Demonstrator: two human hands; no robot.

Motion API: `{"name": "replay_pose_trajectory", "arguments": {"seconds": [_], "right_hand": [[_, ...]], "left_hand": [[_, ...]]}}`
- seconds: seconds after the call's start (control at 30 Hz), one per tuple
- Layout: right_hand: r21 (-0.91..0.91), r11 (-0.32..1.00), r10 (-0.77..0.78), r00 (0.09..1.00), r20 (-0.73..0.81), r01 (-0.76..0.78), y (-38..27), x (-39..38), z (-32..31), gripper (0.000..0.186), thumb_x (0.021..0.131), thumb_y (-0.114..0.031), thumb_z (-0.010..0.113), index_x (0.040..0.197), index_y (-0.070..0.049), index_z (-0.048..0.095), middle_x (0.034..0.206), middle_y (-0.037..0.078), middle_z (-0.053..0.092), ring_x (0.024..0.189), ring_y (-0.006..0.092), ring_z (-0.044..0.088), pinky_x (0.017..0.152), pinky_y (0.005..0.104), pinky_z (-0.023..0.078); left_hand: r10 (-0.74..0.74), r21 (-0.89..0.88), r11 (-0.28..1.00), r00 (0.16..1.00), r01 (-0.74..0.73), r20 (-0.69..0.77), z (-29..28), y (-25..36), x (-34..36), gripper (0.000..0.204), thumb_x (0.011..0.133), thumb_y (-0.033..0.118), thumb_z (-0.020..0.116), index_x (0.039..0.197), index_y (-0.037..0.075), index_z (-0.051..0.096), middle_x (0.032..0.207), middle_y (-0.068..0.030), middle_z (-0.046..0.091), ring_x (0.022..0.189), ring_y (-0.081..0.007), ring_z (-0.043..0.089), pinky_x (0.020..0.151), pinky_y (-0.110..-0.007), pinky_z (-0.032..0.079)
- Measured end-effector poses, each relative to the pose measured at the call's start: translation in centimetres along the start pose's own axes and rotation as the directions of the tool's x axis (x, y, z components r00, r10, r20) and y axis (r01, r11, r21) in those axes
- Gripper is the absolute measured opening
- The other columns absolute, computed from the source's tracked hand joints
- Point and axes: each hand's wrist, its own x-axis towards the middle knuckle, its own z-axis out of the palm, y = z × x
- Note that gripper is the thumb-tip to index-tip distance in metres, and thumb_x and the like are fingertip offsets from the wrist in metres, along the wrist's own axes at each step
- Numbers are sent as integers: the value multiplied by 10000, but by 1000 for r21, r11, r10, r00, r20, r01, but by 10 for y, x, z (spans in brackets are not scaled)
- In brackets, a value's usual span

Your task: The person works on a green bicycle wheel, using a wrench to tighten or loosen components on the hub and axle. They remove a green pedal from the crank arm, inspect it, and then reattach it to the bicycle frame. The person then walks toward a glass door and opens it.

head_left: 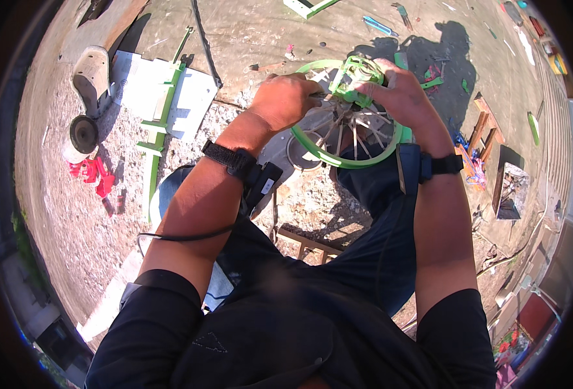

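Observation:
A spoked wheel with a bright green rim (351,163) is in front of me between my knees. At its hub sits an openwork green metal part (354,76). My right hand (404,96) is closed round the right side of that part, with the thumb across its lower edge. Just left of the hub, my left hand (281,101) is closed in a pinch. A short grey piece shows at its fingertips, too small to name. The palm side of the left hand is hidden.
Left lie a long green metal bar (158,117) on white sheets (195,94), a worn moulded seat (92,74), a black disc (84,134) and red pieces (97,175). Beyond the wheel are a blue tool (380,26) and pliers (402,15). A wooden frame (487,126) lies right.

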Motion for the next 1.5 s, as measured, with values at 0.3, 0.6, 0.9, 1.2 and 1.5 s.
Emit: {"name": "replay_pose_trajectory", "arguments": {"seconds": [0.3, 0.6, 0.9, 1.2, 1.5], "right_hand": [[-1, 1000, -13, 1000, -14, 13, 10, -3, 0, 600, 803, -363, 765, 1166, 82, 594, 1063, 220, 664, 987, 287, 630, 898, 345, 469], [176, 982, 57, 993, 103, -74, 10, -8, -8, 691, 785, -314, 798, 1270, 96, 528, 1140, 188, 652, 1035, 210, 607, 930, 311, 464], [421, 903, 114, 993, -36, -88, 35, -11, -3, 700, 799, -299, 796, 1315, 66, 494, 1191, 186, 624, 1077, 203, 592, 948, 335, 468], [56, 918, 392, 879, -270, -392, 58, -51, 37, 810, 781, -421, 771, 1328, 87, 455, 1219, 245, 595, 1128, 311, 593, 974, 377, 458], [871, 244, 946, 303, -117, -427, 85, -99, 139, 717, 836, -425, 720, 1334, -5, 420, 1111, 132, 582, 998, 281, 631, 845, 449, 510]], "left_hand": [[98, 16, 995, 995, -98, -29, -10, -4, 7, 253, 816, 251, 708, 1032, 120, 714, 935, -101, 688, 908, -299, 648, 826, -405, 500], [230, -72, 970, 973, -231, -27, -5, -15, 14, 243, 822, 213, 715, 1036, 99, 700, 948, -88, 689, 923, -302, 645, 823, -398, 505], [55, -139, 989, 998, -52, 13, 7, -4, 22, 239, 870, 251, 679, 1067, 117, 695, 1035, -94, 684, 957, -294, 649, 833, -373, 511], [-155, -258, 952, 987, 162, 49, 22, 21, 34, 322, 886, 331, 653, 1104, 96, 679, 1069, -123, 675, 986, -313, 636, 843, -378, 496], [-260, -271, 929, 966, 251, 2, 21, 25, 35, 332, 893, 375, 620, 1081, 108, 681, 1002, -158, 681, 937, -355, 641, 796, -436, 498]]}}
